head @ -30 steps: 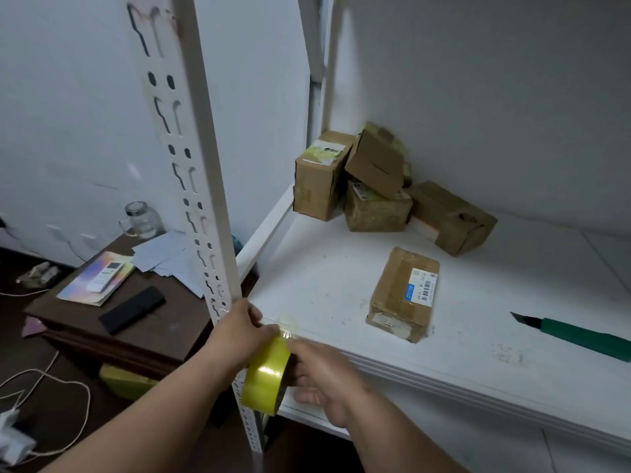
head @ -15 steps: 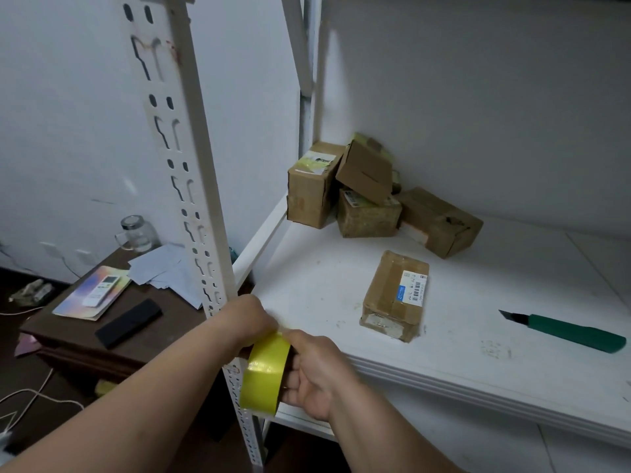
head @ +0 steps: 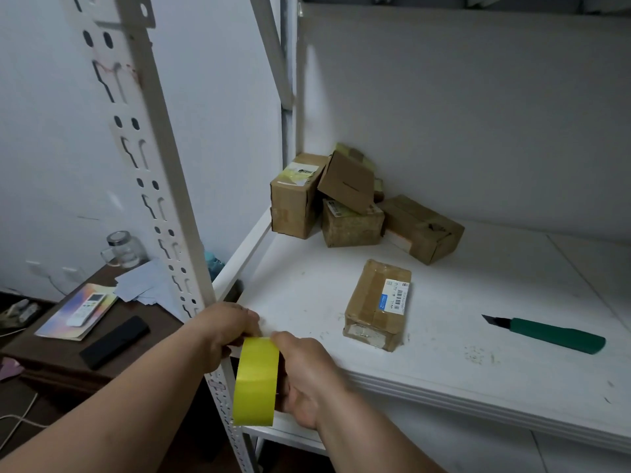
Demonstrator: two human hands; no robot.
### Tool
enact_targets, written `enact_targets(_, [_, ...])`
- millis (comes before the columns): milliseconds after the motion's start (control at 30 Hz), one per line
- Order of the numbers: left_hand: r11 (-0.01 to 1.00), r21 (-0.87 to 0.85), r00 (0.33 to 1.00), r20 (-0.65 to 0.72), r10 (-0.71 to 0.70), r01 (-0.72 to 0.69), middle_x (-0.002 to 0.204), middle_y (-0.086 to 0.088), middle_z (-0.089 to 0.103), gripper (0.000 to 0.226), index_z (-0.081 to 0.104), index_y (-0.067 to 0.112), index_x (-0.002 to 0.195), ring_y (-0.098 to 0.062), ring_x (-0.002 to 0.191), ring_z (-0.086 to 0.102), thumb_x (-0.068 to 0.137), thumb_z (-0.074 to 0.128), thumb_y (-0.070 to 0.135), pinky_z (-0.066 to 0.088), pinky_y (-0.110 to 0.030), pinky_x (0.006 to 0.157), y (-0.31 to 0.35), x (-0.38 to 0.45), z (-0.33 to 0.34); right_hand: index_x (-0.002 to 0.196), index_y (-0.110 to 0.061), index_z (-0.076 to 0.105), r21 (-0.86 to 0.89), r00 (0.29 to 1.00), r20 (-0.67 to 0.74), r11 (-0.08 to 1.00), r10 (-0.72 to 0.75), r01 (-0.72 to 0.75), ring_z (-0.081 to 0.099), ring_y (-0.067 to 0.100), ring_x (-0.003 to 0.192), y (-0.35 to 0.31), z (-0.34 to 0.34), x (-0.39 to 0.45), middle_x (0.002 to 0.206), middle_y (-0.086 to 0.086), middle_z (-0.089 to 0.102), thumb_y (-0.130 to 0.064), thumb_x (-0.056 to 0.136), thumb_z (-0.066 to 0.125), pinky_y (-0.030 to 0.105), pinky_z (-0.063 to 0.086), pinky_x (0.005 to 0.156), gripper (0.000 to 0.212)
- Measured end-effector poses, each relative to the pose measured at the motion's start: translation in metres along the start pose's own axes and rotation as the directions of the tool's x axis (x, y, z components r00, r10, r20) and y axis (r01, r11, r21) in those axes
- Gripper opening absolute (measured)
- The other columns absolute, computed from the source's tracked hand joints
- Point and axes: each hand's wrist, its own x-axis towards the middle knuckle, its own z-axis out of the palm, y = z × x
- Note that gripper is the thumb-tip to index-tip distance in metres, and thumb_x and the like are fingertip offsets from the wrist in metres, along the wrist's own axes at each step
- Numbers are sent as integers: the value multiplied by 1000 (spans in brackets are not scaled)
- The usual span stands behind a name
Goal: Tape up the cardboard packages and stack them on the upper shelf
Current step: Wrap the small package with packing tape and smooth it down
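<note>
The right hand grips a yellow tape roll, held on edge just in front of the shelf at its front left corner, fingers curled round the roll's right side. The left hand pinches at the top of the roll, where the tape end would be; the end itself is too faint to make out.

On the shelf, 1 box lies flat toward the front, well right of the hands, a barcode label on its top. At the shelf's back left corner sit 4 more boxes in a loose heap, 1 tilted on top of the others. A green knife lies on the shelf right of the single box, blade out and pointing left.

The slotted post rises at the shelf's front left corner, just behind the left hand. Left of the shelf, lower down, a dark table carries a glass jar, papers, a white remote and a black bar.
</note>
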Motion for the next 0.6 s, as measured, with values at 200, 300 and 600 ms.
enact_targets(200, [941,-333,998,8,60,-54,80,-10,65,22,67,3,102,-22,77,57,81,71,-4,48,-33,75,10,-1,7,96,-18,64,-101,988,-56,985,-143,137,64,30,90,-19,-21,-5,94,10,62,-43,91,56,41,53,82,26])
enact_targets(300, [940,-325,994,-17,107,-107,67,-6,62,10,72,4,92,-16,65,52,83,73,4,43,-25,61,14,-6,20,90,-19,65,-181,971,-91,963,-220,201,59,25,87,-23,-35,-12,89,6,58,-53,75,53,37,46,78,38])
enact_targets(600, [924,-97,918,-193,348,-370,57,-9,64,12,68,6,78,-15,54,54,89,67,8,41,-26,58,19,-13,72,72,-25,62,-278,930,-32,897,-367,344,62,30,81,-13,-77,-41,84,12,62,-57,59,61,40,47,76,35])
